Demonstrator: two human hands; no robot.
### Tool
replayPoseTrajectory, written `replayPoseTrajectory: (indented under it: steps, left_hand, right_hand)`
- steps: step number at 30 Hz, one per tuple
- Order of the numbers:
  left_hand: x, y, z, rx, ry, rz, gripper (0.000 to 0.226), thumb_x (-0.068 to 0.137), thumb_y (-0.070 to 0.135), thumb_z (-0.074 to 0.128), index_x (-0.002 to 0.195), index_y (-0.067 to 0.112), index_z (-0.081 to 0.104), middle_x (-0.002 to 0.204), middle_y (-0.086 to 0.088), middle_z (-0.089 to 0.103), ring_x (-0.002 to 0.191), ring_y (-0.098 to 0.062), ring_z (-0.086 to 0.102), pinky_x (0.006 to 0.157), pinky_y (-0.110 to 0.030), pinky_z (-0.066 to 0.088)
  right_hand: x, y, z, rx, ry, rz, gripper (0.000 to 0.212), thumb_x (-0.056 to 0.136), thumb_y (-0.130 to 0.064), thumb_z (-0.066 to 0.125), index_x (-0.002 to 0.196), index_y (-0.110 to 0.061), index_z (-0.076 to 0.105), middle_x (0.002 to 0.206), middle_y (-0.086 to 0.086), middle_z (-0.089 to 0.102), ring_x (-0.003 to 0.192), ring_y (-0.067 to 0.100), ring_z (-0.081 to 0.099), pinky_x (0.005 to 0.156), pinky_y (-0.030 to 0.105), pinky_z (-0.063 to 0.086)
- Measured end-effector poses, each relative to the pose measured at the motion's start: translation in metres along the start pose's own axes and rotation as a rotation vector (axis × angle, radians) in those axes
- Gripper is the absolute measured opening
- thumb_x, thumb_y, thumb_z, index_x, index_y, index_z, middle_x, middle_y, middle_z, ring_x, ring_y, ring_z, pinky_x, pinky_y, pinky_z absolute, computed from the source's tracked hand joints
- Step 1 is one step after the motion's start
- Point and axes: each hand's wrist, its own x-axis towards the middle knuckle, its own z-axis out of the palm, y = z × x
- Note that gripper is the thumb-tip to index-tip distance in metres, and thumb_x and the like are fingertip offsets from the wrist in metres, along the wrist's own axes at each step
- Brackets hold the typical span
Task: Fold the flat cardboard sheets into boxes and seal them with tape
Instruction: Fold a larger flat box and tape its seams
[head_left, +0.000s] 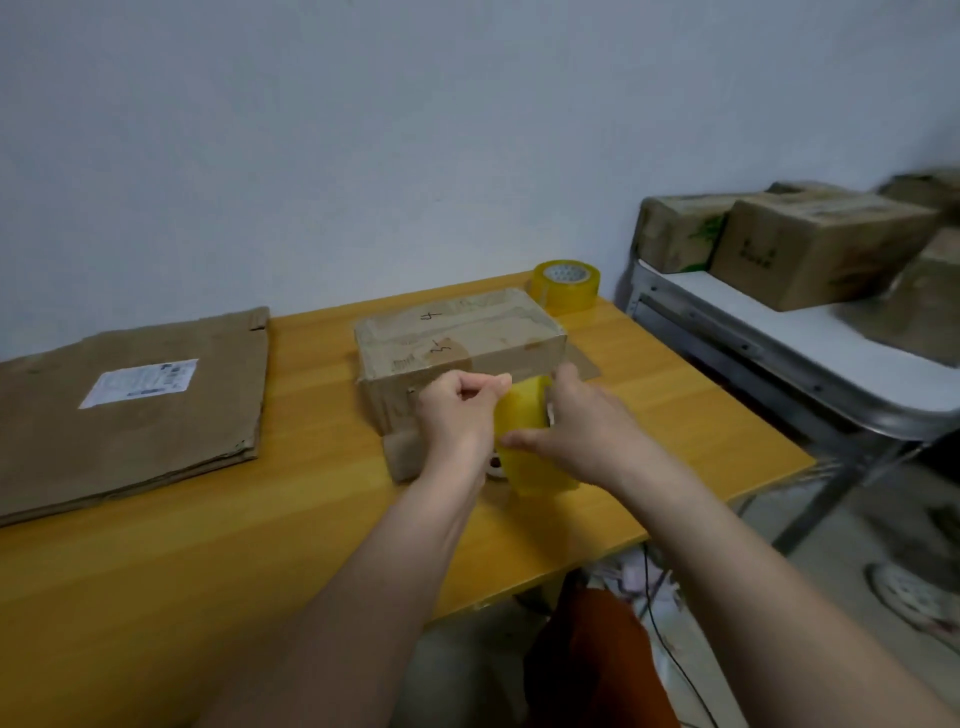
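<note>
A folded cardboard box (457, 338) stands on the yellow wooden table (260, 519), its top covered with tape and pen marks. In front of it my right hand (582, 426) grips a yellow tape roll (524, 457), thumb across its face. My left hand (457, 410) pinches the tape's free end at the roll's top edge, close to the box's front side. A stack of flat cardboard sheets (130, 400) with a white label lies at the table's left.
A second yellow tape roll (566, 286) stands behind the box near the wall. A white folding table (779, 353) to the right carries several finished boxes (821, 249). A cable, an orange object and a shoe lie on the floor below.
</note>
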Motion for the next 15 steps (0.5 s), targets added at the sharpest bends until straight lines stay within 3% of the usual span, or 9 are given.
replayPoseTrajectory:
  steps: [4,7,9,12,15]
  left_hand:
    - [0.001,-0.01,0.029,-0.036,-0.076,0.033,0.017,0.078,0.019,0.078,0.067,0.014,0.067,0.089,0.01,0.065,0.093,-0.014,0.064,0.078,-0.028,0.051]
    - [0.009,-0.022,0.026,0.359,-0.165,0.238,0.025,0.079,0.03,0.077,0.066,0.009,0.07,0.106,0.002,0.061,0.099,-0.007,0.054,0.081,-0.02,0.037]
    - [0.018,-0.023,0.017,0.506,-0.205,0.367,0.03,0.089,0.033,0.066,0.067,0.013,0.07,0.11,-0.002,0.064,0.1,-0.01,0.054,0.08,-0.021,0.034]
    - [0.048,-0.014,-0.002,0.725,-0.175,0.531,0.03,0.101,0.025,0.044,0.105,0.012,0.07,0.128,-0.004,0.058,0.118,-0.019,0.051,0.094,-0.026,0.036]
    - [0.088,-0.004,-0.024,1.066,-0.16,0.499,0.038,0.102,0.022,0.036,0.139,0.015,0.045,0.146,-0.004,0.043,0.138,-0.023,0.035,0.117,-0.041,0.021]
  right_hand:
    - [0.004,0.029,0.0,-0.064,0.134,-0.083,0.076,0.084,-0.024,0.07,0.143,-0.016,0.022,0.123,0.011,0.059,0.113,0.033,0.054,0.075,0.036,0.039]
    - [0.012,0.053,0.002,-0.319,0.233,-0.076,0.061,0.086,-0.012,0.064,0.135,-0.016,0.027,0.108,0.01,0.063,0.096,0.032,0.06,0.064,0.034,0.036]
    - [0.017,0.066,0.006,-0.414,0.171,-0.04,0.045,0.088,-0.008,0.06,0.123,-0.015,0.033,0.105,0.01,0.062,0.093,0.031,0.06,0.061,0.034,0.034]
    - [0.023,0.082,0.014,-0.508,0.012,0.03,0.028,0.091,-0.006,0.051,0.116,-0.013,0.041,0.115,0.01,0.059,0.105,0.03,0.057,0.067,0.033,0.038]
    - [0.031,0.079,0.02,-0.641,0.087,0.036,0.025,0.095,-0.019,0.05,0.12,-0.013,0.051,0.124,0.009,0.05,0.118,0.028,0.046,0.087,0.033,0.041]
